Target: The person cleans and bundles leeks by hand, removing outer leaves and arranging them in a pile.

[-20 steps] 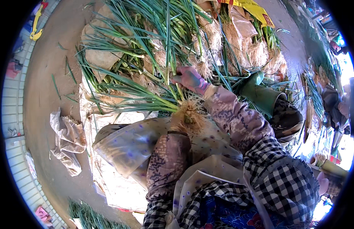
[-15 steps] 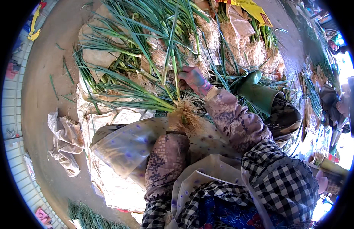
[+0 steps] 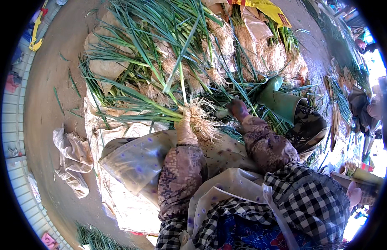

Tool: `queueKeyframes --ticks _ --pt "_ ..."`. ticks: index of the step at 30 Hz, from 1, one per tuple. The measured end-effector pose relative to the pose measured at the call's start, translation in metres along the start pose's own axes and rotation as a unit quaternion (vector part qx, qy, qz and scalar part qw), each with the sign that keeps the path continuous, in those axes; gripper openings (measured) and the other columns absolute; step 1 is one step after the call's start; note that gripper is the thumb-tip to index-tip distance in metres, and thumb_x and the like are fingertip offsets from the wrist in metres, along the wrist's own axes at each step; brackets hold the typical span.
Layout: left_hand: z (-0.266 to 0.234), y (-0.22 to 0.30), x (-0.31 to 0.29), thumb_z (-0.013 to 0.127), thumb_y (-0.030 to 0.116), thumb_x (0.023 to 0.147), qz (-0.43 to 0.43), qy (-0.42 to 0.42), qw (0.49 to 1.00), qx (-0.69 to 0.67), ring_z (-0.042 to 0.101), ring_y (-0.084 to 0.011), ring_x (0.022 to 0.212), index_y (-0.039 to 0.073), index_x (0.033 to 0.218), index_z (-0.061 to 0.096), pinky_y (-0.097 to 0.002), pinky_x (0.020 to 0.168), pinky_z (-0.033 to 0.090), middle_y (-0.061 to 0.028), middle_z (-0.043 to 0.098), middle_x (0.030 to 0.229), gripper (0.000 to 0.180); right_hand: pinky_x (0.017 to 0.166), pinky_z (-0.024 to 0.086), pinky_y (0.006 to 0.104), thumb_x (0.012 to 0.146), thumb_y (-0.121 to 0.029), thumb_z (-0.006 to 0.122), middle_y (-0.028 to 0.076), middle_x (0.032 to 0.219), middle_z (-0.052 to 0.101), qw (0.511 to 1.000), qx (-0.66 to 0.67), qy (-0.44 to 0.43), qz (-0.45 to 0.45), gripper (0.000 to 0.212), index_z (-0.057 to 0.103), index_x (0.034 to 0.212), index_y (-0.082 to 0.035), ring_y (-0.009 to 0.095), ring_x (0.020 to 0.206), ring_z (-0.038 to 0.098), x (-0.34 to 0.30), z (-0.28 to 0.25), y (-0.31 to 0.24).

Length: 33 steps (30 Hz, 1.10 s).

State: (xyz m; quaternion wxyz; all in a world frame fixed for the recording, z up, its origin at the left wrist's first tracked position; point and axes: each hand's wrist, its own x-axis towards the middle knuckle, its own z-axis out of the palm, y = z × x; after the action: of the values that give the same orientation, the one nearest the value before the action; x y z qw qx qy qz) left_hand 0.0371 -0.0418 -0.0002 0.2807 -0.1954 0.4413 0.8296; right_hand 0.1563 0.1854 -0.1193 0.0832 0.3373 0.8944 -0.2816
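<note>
My left hand (image 3: 185,128), in a pale tan glove, is closed around a bunch of green garlic (image 3: 196,116) near its root end. Pale, tangled roots spread out on the hand's right side, and the long green leaves stretch to the upper left. One stalk stands up from the bunch at an angle. My right hand (image 3: 238,109) is apart from the bunch, low over loose green leaves beside the boot; its fingers are dark and blurred, so I cannot see if they hold anything. Ahead lies a big heap of green garlic (image 3: 160,37).
A green rubber boot (image 3: 281,100) stands right of my right hand. Rooted bundles (image 3: 272,54) lie at the back right beneath a yellow bag (image 3: 272,10). A crumpled cloth sack (image 3: 74,160) is on the floor at left. A clear spotted plastic apron (image 3: 139,160) covers my lap.
My right hand has moved right and toward me, away from the stalks by the bunch. My left hand with the green garlic has shifted slightly left, and its roots show more fully.
</note>
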Motion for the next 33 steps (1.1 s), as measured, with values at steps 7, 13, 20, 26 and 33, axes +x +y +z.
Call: queueKeyframes --ticks 7,13,20,26,33 --pt "-0.006 -0.003 0.002 0.06 0.007 0.08 0.031 -0.069 0.996 0.047 0.046 -0.0039 0.051 0.004 0.089 0.06 -0.0161 0.045 0.037 0.0013 0.055 0.068 0.01 0.068 0.049 0.0379 0.074 -0.024 0.056 0.014 0.082 0.062 0.981 -0.176 -0.03 -0.081 0.024 0.063 0.092 -0.009 0.032 0.077 0.06 -0.016 -0.017 0.023" --pt "-0.01 0.0 -0.004 0.063 0.001 0.076 0.05 -0.009 0.992 0.117 0.052 -0.0067 0.06 0.0 0.083 0.06 -0.0182 0.051 0.042 -0.0021 0.058 0.073 0.008 0.064 0.047 0.0255 0.076 -0.012 0.062 0.006 0.1 0.059 0.908 0.309 0.071 -0.275 0.045 0.048 0.118 -0.007 0.014 0.073 0.055 -0.005 -0.102 -0.199" --pt "-0.006 0.002 -0.003 0.065 0.002 0.075 0.052 0.038 0.998 0.004 0.054 -0.0096 0.058 0.002 0.081 0.06 -0.0187 0.051 0.044 -0.0033 0.058 0.073 0.008 0.056 0.045 0.0318 0.073 -0.016 0.063 0.007 0.073 0.057 0.951 0.128 0.027 -0.281 0.012 0.06 0.082 -0.009 0.022 0.06 0.055 0.009 -0.094 -0.204" --pt "-0.022 0.001 0.015 0.065 0.005 0.076 0.067 0.022 0.994 0.08 0.047 -0.005 0.047 0.003 0.077 0.059 -0.0183 0.039 0.04 -0.0021 0.057 0.065 0.006 0.057 0.044 0.0349 0.073 -0.022 0.057 0.008 0.067 0.055 0.978 0.1 -0.011 -0.182 0.014 0.056 0.072 -0.008 0.026 0.064 0.055 -0.016 -0.05 -0.014" --pt "-0.012 0.014 0.0 0.062 -0.002 0.075 0.062 0.013 0.988 0.144 0.05 -0.0076 0.049 0.001 0.082 0.06 -0.0205 0.037 0.042 -0.0052 0.058 0.069 0.008 0.063 0.047 0.0372 0.076 -0.02 0.057 0.013 0.08 0.062 0.928 -0.188 -0.234 -0.221 0.024 0.062 0.096 -0.009 0.029 0.069 0.059 -0.05 -0.05 -0.019"
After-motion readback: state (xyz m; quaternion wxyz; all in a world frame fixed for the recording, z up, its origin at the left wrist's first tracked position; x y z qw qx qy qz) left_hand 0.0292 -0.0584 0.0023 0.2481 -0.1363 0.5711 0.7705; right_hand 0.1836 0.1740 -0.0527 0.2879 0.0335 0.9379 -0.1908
